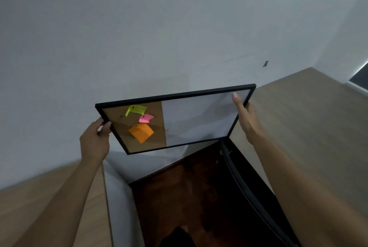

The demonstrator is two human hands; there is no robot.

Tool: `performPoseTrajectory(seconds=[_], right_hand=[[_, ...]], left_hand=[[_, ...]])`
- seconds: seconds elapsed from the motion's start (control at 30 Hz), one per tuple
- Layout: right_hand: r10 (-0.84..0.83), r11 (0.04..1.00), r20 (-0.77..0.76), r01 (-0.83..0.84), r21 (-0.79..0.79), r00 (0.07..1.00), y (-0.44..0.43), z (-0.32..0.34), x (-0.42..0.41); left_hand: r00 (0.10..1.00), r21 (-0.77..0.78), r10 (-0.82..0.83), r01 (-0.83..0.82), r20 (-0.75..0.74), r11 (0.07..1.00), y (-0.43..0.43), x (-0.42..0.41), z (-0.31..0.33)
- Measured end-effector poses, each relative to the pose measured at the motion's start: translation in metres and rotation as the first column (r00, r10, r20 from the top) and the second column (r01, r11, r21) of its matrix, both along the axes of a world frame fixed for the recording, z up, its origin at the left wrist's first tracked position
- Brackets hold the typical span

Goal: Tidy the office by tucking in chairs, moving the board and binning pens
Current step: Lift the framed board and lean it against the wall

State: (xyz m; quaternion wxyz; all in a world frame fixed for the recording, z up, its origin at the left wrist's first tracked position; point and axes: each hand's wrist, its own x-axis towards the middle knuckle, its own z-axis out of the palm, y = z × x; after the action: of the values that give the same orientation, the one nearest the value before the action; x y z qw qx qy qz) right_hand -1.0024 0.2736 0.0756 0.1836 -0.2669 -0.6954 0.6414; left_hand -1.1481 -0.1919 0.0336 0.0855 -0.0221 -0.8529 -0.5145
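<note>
Both hands are clamped on the board, left hand on the cork end, right hand on the white end, holding it up near the wall, probably so it stays level while moving

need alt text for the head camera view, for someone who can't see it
Two bare hands hold a black-framed board up before a pale wall, the left hand on its left edge and the right hand on its right edge. The board's cork half carries yellow, pink and orange notes; the other half is white.
</note>
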Motion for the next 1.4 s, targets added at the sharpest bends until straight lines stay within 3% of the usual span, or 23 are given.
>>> performPoseTrajectory(seconds=[0.23, 0.43, 0.67, 1.03, 1.23, 1.4], right_hand=[[-0.155, 0.986, 0.169, 0.163, -0.033, 0.973, 0.097, -0.037, -0.058], [-0.142, 0.98, 0.339, 0.181, -0.087, 0.93, 0.199, -0.096, -0.125], [-0.119, 0.979, 0.338, 0.167, -0.117, 0.933, 0.256, -0.105, -0.194], [-0.038, 0.984, 0.344, 0.096, -0.153, 0.938, 0.301, -0.095, -0.285], [0.174, 0.975, 0.322, -0.117, -0.191, 0.93, 0.273, -0.103, -0.297], [0.177, 0.97, 0.34, -0.105, -0.221, 0.924, 0.243, -0.128, -0.293]], left_hand=[[0.986, -0.028, -0.082, 0.087, 0.143, 0.996, 0.097, -0.065, -0.041], [0.969, -0.063, -0.174, 0.188, 0.173, 0.98, 0.16, -0.117, -0.068], [0.95, -0.054, -0.212, 0.23, 0.23, 0.972, 0.22, -0.154, -0.082], [0.963, -0.109, -0.106, 0.136, 0.248, 0.985, 0.267, -0.172, -0.097], [0.966, -0.07, -0.087, 0.107, 0.244, 0.992, 0.305, -0.176, -0.093], [0.971, -0.057, -0.063, 0.078, 0.23, 0.995, 0.336, -0.179, -0.094]])
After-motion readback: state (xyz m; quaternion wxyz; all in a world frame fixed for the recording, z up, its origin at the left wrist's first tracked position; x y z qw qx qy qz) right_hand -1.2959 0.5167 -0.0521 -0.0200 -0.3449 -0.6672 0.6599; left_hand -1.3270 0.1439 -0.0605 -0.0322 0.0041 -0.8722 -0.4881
